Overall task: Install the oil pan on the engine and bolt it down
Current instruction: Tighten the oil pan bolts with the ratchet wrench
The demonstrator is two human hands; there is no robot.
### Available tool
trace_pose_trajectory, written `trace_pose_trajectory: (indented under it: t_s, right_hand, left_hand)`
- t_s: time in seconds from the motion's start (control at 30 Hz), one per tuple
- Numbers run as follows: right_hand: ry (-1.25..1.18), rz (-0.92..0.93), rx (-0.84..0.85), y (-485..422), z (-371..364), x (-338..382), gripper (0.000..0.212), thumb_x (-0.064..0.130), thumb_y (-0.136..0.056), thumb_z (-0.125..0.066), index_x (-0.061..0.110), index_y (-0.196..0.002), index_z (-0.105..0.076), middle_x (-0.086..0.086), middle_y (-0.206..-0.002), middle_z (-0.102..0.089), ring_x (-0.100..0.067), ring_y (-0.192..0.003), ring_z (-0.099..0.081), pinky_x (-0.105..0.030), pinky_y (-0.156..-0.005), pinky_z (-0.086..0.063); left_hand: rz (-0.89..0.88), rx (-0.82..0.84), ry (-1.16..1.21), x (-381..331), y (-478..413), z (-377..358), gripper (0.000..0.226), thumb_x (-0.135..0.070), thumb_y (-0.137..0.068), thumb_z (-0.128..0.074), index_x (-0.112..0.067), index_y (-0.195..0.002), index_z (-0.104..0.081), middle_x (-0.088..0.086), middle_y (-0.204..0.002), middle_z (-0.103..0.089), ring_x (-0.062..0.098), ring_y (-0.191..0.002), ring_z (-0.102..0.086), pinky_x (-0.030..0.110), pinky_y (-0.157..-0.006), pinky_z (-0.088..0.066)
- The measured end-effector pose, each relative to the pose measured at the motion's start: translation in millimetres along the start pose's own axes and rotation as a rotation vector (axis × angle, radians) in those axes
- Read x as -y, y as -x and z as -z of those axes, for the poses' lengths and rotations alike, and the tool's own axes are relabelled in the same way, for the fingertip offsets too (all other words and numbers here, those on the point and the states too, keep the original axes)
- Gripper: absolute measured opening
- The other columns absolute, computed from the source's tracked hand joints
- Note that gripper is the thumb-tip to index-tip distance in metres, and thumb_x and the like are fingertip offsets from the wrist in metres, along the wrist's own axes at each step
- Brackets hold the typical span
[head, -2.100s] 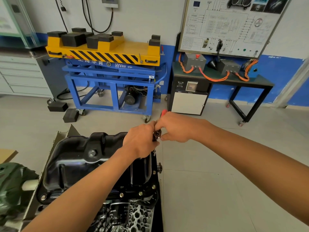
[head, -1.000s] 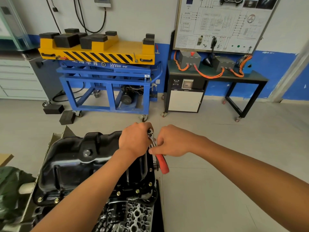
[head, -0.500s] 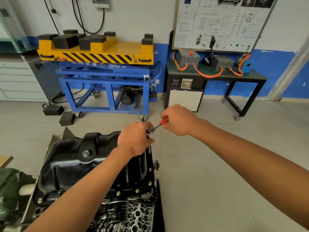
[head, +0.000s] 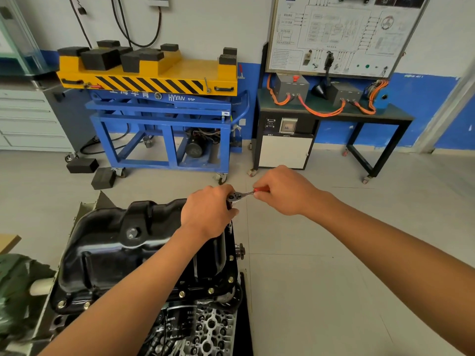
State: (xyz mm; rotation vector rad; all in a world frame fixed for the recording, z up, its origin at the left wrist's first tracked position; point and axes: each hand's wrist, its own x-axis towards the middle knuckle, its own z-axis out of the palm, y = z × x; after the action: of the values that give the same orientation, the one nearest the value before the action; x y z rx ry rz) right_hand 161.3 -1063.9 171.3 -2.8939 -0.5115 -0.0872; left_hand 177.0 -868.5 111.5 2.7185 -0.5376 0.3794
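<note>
The black oil pan (head: 108, 253) sits on the engine (head: 205, 327) at the view's 7 o'clock. It looks like stiff, glossy steel, probably heavy and slick, so it is best gripped by its bolted rim. The left hand (head: 208, 211) curls over the head of the ratchet (head: 237, 196) at the pan's 1 o'clock corner, and the right hand (head: 282, 191) grips the red handle, which points toward 3 o'clock.

1. I find the scene bright and evenly exposed under soft, diffuse light.
2. Shadows on the pale grey tiled floor (head: 321, 273) are faint and soft-edged.
3. Small highlights glint on the upper curves of the glossy black metal oil pan (head: 108, 253).
4. Wide-angle distortion tilts the pale metal door frame (head: 449, 98) at the right edge.
5. The centre is sharp; the fine print on the white wiring-diagram board (head: 334, 32) is unreadable.
</note>
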Motion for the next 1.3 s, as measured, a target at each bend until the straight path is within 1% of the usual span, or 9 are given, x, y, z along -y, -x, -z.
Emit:
trace_pose_trajectory:
  t_s: [0.1, 0.2, 0.33, 0.47, 0.67, 0.87, 1.07, 1.23, 1.3]
  right_hand:
    - [-0.033, -0.019, -0.001, 9, 0, 1, 0.032, 0.039, -0.091, -0.069, 0.014, -0.073, -0.076, -0.005, -0.059, -0.064, -0.021, -0.055, -0.056, -0.033, -0.056, -0.046]
    - [-0.117, -0.044, 0.133, 15, -3, 10, 0.043, 0.047, -0.090, -0.064, 0.014, -0.063, -0.073, -0.001, -0.050, -0.064, -0.011, -0.044, -0.057, -0.025, -0.053, -0.047]
    - [-0.239, -0.063, 0.182, 17, -18, 39, 0.051, 0.051, -0.091, -0.062, 0.007, -0.065, -0.071, 0.002, -0.047, -0.049, -0.008, -0.039, -0.039, -0.022, -0.045, -0.039]
    - [-0.361, -0.050, 0.264, 23, -27, 57, 0.053, 0.043, -0.100, -0.050, 0.001, -0.075, -0.069, -0.009, -0.069, -0.069, -0.025, -0.056, -0.060, -0.041, -0.064, -0.053]
    - [-0.478, -0.062, 0.358, 37, -29, 57, 0.040, 0.049, -0.093, -0.061, 0.011, -0.094, -0.074, -0.001, -0.081, -0.075, -0.019, -0.075, -0.071, -0.039, -0.076, -0.058]
    - [-0.572, -0.148, 0.321, 39, -35, 57, 0.037, 0.049, -0.088, -0.068, 0.013, -0.090, -0.076, 0.001, -0.076, -0.075, -0.011, -0.068, -0.070, -0.026, -0.063, -0.055]
    - [-0.453, -0.217, 0.424, 31, -9, 44, 0.028, 0.044, -0.079, -0.078, 0.016, -0.083, -0.079, 0.005, -0.073, -0.074, -0.004, -0.061, -0.066, -0.020, -0.060, -0.051]
    - [-0.360, -0.248, 0.538, 26, 17, 29, 0.022, 0.031, -0.081, -0.080, 0.015, -0.097, -0.078, 0.007, -0.077, -0.076, -0.006, -0.065, -0.071, -0.025, -0.070, -0.050]
    - [-0.320, -0.277, 0.548, 22, 26, 21, 0.034, 0.025, -0.081, -0.082, 0.015, -0.112, -0.072, 0.004, -0.079, -0.075, -0.011, -0.073, -0.074, -0.028, -0.072, -0.053]
  left_hand:
    - [0.011, 0.002, 0.007, -1, 1, 0, 0.021, -0.043, -0.085, -0.071, -0.032, -0.102, -0.063, -0.007, -0.081, -0.064, 0.019, -0.073, -0.061, 0.030, -0.060, -0.041]
    - [0.007, 0.022, 0.027, -2, 2, 2, 0.020, -0.043, -0.085, -0.071, -0.034, -0.101, -0.062, -0.008, -0.085, -0.068, 0.019, -0.077, -0.064, 0.032, -0.063, -0.048]
    - [0.021, 0.053, 0.048, -1, 4, 7, 0.024, -0.030, -0.080, -0.069, -0.035, -0.102, -0.061, -0.005, -0.084, -0.067, 0.024, -0.077, -0.063, 0.033, -0.062, -0.045]
    - [-0.012, 0.067, 0.001, 1, 4, 7, 0.031, -0.020, -0.078, -0.060, -0.035, -0.105, -0.059, -0.002, -0.083, -0.066, 0.027, -0.077, -0.063, 0.035, -0.062, -0.048]
    - [-0.032, 0.030, -0.032, 0, 4, 3, 0.024, -0.023, -0.082, -0.056, -0.032, -0.103, -0.062, -0.002, -0.083, -0.069, 0.028, -0.074, -0.064, 0.038, -0.063, -0.053]
    - [0.012, 0.047, 0.010, 0, 3, 7, 0.028, -0.022, -0.082, -0.065, -0.036, -0.105, -0.062, 0.000, -0.086, -0.068, 0.027, -0.074, -0.063, 0.033, -0.060, -0.045]
    - [0.011, 0.065, 0.043, 2, 0, 7, 0.037, -0.021, -0.081, -0.067, -0.035, -0.115, -0.060, -0.002, -0.095, -0.070, 0.025, -0.088, -0.065, 0.032, -0.066, -0.044]
    - [0.000, 0.067, 0.070, 3, -2, 6, 0.031, -0.035, -0.085, -0.072, -0.037, -0.114, -0.060, -0.006, -0.098, -0.071, 0.019, -0.092, -0.065, 0.032, -0.071, -0.048]
    - [-0.001, 0.070, 0.076, 3, -2, 6, 0.030, -0.035, -0.085, -0.073, -0.038, -0.112, -0.060, -0.008, -0.097, -0.071, 0.017, -0.088, -0.064, 0.029, -0.068, -0.046]
